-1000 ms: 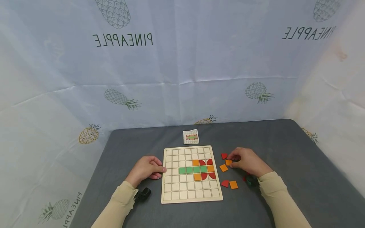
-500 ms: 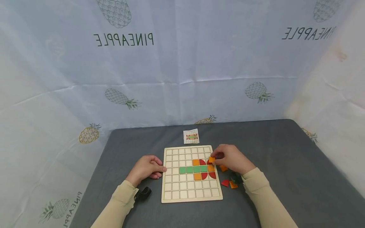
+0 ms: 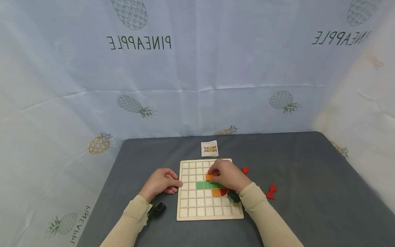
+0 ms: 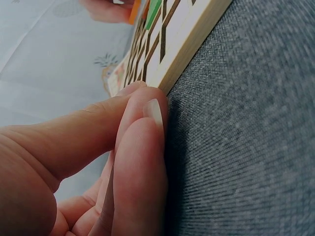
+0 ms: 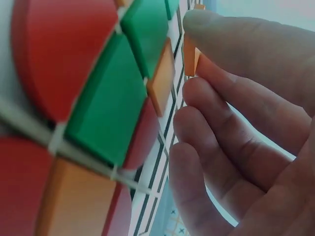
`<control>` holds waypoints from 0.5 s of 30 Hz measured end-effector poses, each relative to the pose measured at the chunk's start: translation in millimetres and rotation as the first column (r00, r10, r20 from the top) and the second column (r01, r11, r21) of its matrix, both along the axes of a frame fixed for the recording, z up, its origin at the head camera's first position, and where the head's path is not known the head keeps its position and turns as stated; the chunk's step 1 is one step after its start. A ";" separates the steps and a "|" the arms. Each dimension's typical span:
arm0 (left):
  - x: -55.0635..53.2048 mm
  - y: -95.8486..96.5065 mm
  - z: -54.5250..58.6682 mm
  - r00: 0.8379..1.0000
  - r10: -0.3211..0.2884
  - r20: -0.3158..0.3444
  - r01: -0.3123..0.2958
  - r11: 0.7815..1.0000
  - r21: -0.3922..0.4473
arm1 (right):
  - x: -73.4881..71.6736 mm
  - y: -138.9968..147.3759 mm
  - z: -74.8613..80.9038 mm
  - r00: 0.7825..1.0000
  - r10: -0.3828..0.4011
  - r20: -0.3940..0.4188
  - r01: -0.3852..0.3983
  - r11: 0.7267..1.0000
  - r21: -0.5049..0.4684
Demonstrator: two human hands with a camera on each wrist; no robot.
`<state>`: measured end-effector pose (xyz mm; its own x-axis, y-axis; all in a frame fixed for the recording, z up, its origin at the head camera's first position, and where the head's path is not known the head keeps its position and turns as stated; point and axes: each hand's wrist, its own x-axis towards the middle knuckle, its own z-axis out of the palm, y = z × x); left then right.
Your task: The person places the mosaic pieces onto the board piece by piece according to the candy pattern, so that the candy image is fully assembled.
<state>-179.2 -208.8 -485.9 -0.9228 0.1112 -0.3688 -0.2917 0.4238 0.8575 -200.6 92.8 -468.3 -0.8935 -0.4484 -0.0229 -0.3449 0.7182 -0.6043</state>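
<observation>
My right hand [image 3: 226,174] is over the wooden grid board [image 3: 192,211], pinching an orange square tile [image 3: 208,177] between thumb and fingertips. In the right wrist view, that orange tile [image 5: 190,56] is seen edge-on, tilted up from the board's surface. A row of green square tiles [image 3: 200,185] lies in the grid just below the hand, with another orange tile [image 3: 216,192] and a red rounded piece [image 3: 223,192] under it. The hand hides the other pieces on the right. My left hand [image 3: 160,183] holds the board's left edge, thumb [image 4: 93,128] on top and fingers against the side.
A small pattern card [image 3: 210,149] lies behind the board. Loose red pieces [image 3: 273,187] rest on the grey table [image 3: 302,161] to the right, one red piece [image 3: 245,170] farther back. The right forearm covers part of the area beside the board.
My right hand has picked an orange tile from the loose pieces at the right and carried it left across the board. The left hand has stayed at the edge.
</observation>
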 end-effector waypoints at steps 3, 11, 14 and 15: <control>0.6 0.9 -0.5 1.000 -0.002 0.002 0.002 1.000 -0.002 | 0.3 -3.6 -2.2 1.000 0.009 -0.016 -0.009 1.000 0.018; -0.7 1.8 -1.6 1.000 0.004 -0.004 -0.004 1.000 -0.003 | -3.1 -7.6 -5.7 0.999 0.018 -0.032 -0.017 0.999 0.033; -1.3 0.7 -2.1 1.000 0.006 -0.004 -0.006 1.000 -0.004 | -4.0 -8.1 -6.5 0.999 0.028 -0.042 -0.026 0.999 0.046; -1.5 0.2 -2.5 1.000 0.007 -0.004 -0.007 1.000 -0.004 | -4.3 -8.4 -6.6 0.999 0.028 -0.044 -0.026 0.999 0.048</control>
<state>-180.7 -208.6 -488.4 -0.9249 0.1033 -0.3659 -0.2914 0.4253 0.8568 -204.9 84.3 -474.9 -0.8817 -0.4717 -0.0048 -0.3906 0.7359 -0.5531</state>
